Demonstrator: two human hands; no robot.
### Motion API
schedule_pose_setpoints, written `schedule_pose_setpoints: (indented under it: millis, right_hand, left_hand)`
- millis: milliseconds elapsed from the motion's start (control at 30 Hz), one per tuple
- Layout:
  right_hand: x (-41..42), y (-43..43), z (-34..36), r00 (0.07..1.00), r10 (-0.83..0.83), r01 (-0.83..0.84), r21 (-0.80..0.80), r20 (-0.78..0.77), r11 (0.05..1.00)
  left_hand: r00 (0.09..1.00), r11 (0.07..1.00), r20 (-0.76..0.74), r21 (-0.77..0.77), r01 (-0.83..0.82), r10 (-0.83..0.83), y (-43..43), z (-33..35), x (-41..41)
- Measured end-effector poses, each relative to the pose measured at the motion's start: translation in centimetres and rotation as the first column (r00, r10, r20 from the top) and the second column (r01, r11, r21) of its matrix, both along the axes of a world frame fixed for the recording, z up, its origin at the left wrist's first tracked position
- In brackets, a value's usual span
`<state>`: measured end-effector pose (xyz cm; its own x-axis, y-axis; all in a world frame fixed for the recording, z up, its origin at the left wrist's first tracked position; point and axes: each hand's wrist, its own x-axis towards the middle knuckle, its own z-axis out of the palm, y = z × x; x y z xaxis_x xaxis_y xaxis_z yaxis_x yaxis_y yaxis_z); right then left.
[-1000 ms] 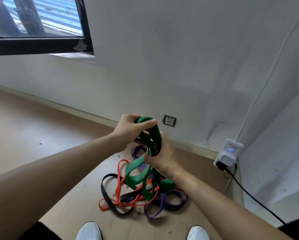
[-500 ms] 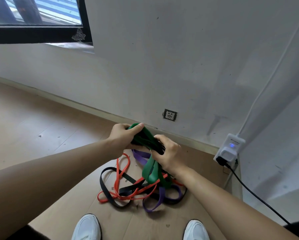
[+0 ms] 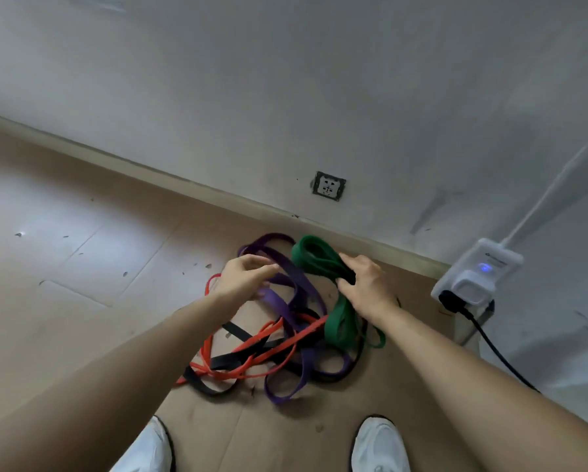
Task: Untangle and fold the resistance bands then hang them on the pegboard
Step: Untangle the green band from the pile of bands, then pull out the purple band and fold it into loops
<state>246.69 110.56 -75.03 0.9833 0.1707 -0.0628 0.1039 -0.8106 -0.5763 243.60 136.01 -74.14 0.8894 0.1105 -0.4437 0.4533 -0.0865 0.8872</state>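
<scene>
**Fingers (image 3: 353, 262) wrap the green band (image 3: 314, 255); three more lie tangled**

By my judgement the task is at an early stage. The green band is gathered into several stacked loops and looks nearly folded, yet its lower end trails down onto the heap. The orange band (image 3: 272, 338), the black band (image 3: 224, 362) and the purple band (image 3: 299, 284) cross one another on the floor (image 3: 81, 267). All three need freeing and folding. Nothing is hung, and the pegboard is out of view.

At eleven o'clock of the heap, the left hand (image 3: 244, 279) hangs over the purple band, fingers loosely curled and a little apart, holding nothing. Blur hides whether they touch it. At one o'clock, the right hand (image 3: 367, 287) grips the green loops, fingers above and thumb below, pressed close around the bundle.
</scene>
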Motion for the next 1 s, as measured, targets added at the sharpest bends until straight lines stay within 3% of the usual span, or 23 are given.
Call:
schedule_pose_setpoints:
  millis: [133,200,267,400,600,767,867,1000]
  right_hand:
    - [4.0,-1.5,-3.1,0.999,-0.028,0.026,-0.099,-0.026,0.995]
    - [6.1,-2.1,-4.9,0.999,-0.044,0.04,-0.156,-0.017,0.987]
    - [7.9,-2.7,-6.4,0.999,-0.04,0.04,-0.196,0.003,0.98]
    - [11.0,-3.5,-9.1,0.999,-0.03,0.032,-0.228,0.014,0.973]
    - [13.5,-4.4,-12.9,0.999,-0.04,0.033,-0.279,-0.018,0.96]
    - [15.0,-3.8,-14.3,0.997,0.029,-0.046,-0.279,-0.064,0.959]
    - [15.5,-2.8,-14.6,0.993,0.081,-0.105,-0.305,-0.09,0.947]
    - [16.0,-1.0,-14.5,0.988,0.141,-0.156,-0.356,-0.066,0.922]
  left_hand:
    - [0.983,0.947,0.031,0.274,0.167,-0.183,-0.4,-6.9,1.9]
    - [0.943,0.872,0.057,0.4,0.28,-0.329,-1.2,-8.9,3.8]
    - [0.853,0.729,0.065,0.555,0.4,-0.517,-2.1,-10.5,5.9]
    - [0.622,0.338,-0.135,0.741,0.581,-0.772,-3.7,-13.4,10.0]
    - [0.448,0.063,-0.36,0.719,0.693,-0.819,-4.8,-17.7,11.1]
    - [0.515,-0.014,-0.362,0.828,0.561,-0.777,-3.9,-17.1,8.2]
    - [0.595,0.05,-0.367,0.822,0.567,-0.715,-2.2,-17.1,6.6]
    - [0.625,0.112,-0.38,0.79,0.602,-0.681,0.8,-17.6,4.6]
